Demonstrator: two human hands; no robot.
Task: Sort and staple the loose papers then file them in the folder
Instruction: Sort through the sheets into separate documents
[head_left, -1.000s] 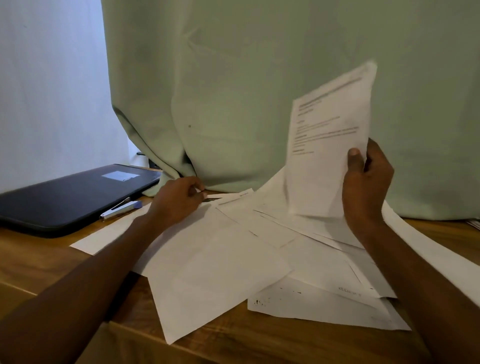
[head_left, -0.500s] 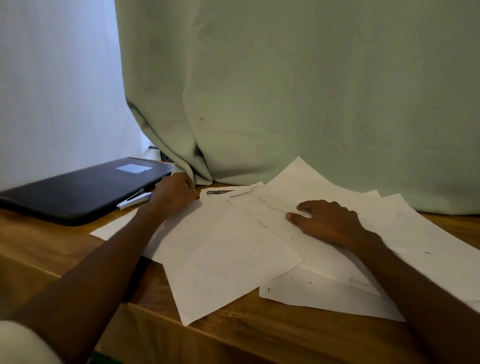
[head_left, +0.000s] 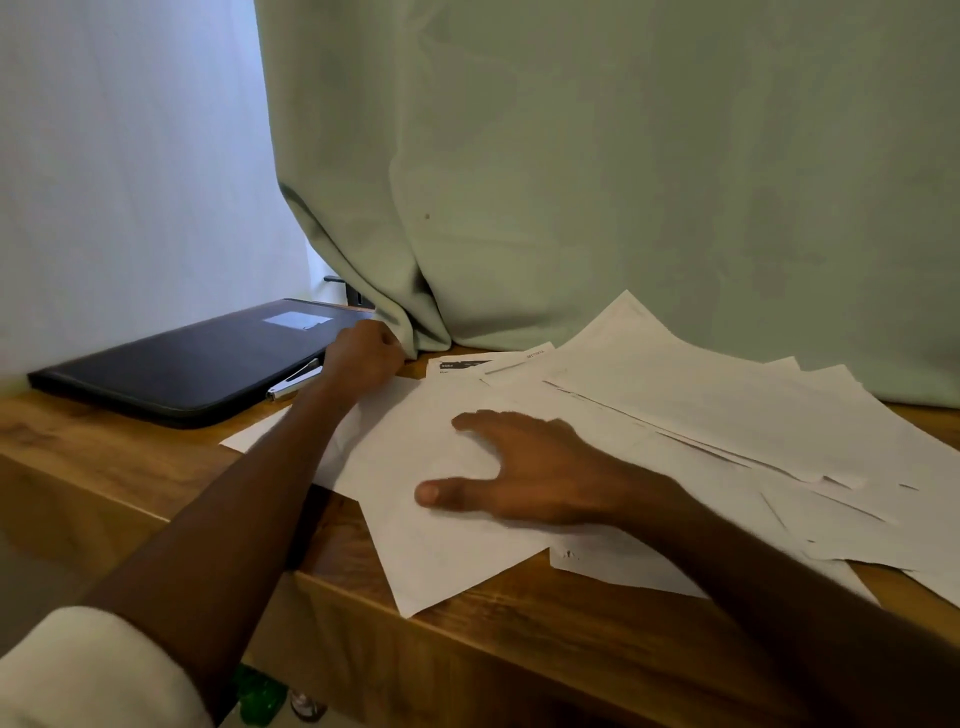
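Item: loose white printed paper sheets, many, fanned and overlapping across the right and middle of the wooden desk top; one sheet overhangs the front edge; none squared into sets and no staple visible on any. Item: black zipped document folder, closed, lying flat at the left rear, apart from the sheets. Item: slim silver-and-white tool, likely the stapler or a pen, type not determinable, lying against the folder's near edge. Item: left hand, fingers curled at the far left corner of the spread beside that tool; whether it pinches a sheet cannot be told. Item: right hand, fingers spread and straight, palm down on the nearest sheets, grasping nothing. Backdrop: pale green curtain. Status, judged: sorting barely begun; grouping, stapling and filing all outstanding.
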